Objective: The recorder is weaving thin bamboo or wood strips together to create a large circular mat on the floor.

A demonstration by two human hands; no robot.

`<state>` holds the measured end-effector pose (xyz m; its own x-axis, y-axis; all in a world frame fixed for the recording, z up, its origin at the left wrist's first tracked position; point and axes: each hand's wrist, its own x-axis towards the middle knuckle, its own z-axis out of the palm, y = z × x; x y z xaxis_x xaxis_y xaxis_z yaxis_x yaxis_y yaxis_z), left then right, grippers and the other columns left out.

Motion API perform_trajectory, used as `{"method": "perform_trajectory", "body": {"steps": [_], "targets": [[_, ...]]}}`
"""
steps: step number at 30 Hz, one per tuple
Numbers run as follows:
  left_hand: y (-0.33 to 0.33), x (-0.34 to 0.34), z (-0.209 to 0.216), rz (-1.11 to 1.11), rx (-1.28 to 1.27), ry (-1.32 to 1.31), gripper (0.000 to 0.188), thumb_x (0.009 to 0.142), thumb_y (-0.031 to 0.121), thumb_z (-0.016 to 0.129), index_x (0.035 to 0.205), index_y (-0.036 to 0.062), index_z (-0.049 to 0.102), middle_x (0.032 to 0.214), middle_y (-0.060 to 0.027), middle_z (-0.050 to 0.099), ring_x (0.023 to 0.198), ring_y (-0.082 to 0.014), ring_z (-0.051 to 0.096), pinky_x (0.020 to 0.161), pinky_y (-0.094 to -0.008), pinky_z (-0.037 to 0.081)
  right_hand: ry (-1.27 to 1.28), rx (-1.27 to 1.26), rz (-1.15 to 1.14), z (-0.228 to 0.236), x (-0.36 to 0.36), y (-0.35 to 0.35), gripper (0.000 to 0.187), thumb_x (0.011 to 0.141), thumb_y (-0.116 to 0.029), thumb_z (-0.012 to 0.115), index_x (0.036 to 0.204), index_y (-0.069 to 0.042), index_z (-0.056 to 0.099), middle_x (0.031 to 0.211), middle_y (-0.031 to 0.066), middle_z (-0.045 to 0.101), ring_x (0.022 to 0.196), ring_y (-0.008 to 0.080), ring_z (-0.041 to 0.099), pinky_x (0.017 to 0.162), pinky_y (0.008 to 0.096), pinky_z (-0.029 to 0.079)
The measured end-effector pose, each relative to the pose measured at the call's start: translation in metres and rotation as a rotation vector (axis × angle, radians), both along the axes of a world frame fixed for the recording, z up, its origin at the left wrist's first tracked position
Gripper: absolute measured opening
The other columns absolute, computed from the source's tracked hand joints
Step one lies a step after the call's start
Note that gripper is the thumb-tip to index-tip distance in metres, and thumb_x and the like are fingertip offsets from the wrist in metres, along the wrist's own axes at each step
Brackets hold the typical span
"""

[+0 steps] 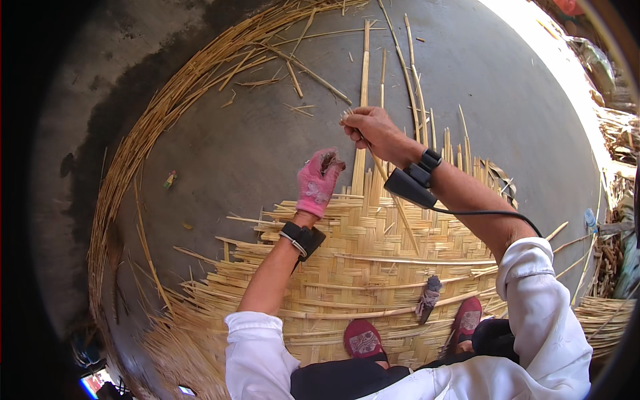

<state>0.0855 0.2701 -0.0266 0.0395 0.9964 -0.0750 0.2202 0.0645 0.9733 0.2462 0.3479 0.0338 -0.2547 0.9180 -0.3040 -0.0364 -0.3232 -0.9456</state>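
A long split reed strip (404,217) slants down over the woven reed mat (360,237). Its upper end is pinched in my bare right hand (377,130), raised above the mat's far edge. To the left and slightly lower is my left hand (318,183), in a pink glove with dark, worn fingertips. Its fingers are loosely curled, the thumb stands a little apart, and I see nothing held in it. Upright strips (365,87) run out from the mat beyond my hands. My red shoes (364,339) rest on the mat.
A long bundle of reeds (163,110) curves along the left and far side. Loose strips (310,70) lie on the grey floor (220,153). A cloth-wrapped tool (428,300) sits on the mat between my feet. More reeds (610,323) are piled at the right.
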Motion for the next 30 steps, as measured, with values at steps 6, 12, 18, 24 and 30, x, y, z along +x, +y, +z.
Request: {"method": "perform_trajectory", "body": {"steps": [6,12,18,24,30], "targets": [[-0.051,0.036,0.047,-0.407,-0.515,-0.649,0.034,0.086,0.026,0.058,0.108,0.0018,0.056,0.087,-0.0042,0.063,0.074,-0.0121,0.061,0.062,-0.0228,0.048,0.467,-0.196,0.0,0.03,0.015,-0.024,0.017,0.089,-0.02,0.053,0.088,-0.003,0.052,0.066,-0.0047,0.038,0.05,0.0028,0.029,0.041,0.0187,0.027],[-0.081,0.056,0.037,-0.415,-0.634,-0.436,0.027,0.086,0.025,0.057,0.102,0.0027,0.06,0.076,-0.0031,0.062,0.065,-0.0097,0.059,0.047,-0.019,0.045,0.167,-0.114,0.1,0.007,0.053,-0.067,0.023,0.087,-0.023,0.057,0.098,-0.003,0.056,0.077,0.0009,0.055,0.069,0.0076,0.053,0.059,0.0191,0.044],[-0.097,0.082,0.021,-0.365,-0.766,-0.36,0.024,0.086,0.026,0.057,0.096,0.0044,0.062,0.069,-0.0046,0.061,0.056,-0.01,0.058,0.045,-0.0208,0.044,0.022,-0.111,-0.151,-0.013,0.1,-0.09,0.018,0.087,-0.021,0.057,0.088,-0.004,0.06,0.078,0.0033,0.061,0.072,0.0106,0.058,0.062,0.0264,0.049],[-0.089,0.108,0.015,-0.301,-0.775,-0.436,0.023,0.088,0.024,0.055,0.099,0.0044,0.061,0.071,-0.0068,0.062,0.058,-0.0129,0.06,0.049,-0.0235,0.047,-0.223,0.049,0.227,-0.032,0.119,-0.106,0.023,0.088,-0.022,0.056,0.088,0.001,0.06,0.067,0.0026,0.058,0.06,0.0075,0.056,0.048,0.0212,0.047],[-0.062,0.098,0.001,-0.421,0.171,0.436,0.027,0.083,0.022,0.057,0.106,0.0089,0.056,0.095,-0.0099,0.062,0.086,-0.027,0.06,0.072,-0.0353,0.049,-0.227,0.07,-0.072,-0.033,0.161,-0.067,0.022,0.09,-0.018,0.05,0.088,0.003,0.058,0.068,0.0063,0.06,0.058,0.0101,0.06,0.047,0.0217,0.051]]}}
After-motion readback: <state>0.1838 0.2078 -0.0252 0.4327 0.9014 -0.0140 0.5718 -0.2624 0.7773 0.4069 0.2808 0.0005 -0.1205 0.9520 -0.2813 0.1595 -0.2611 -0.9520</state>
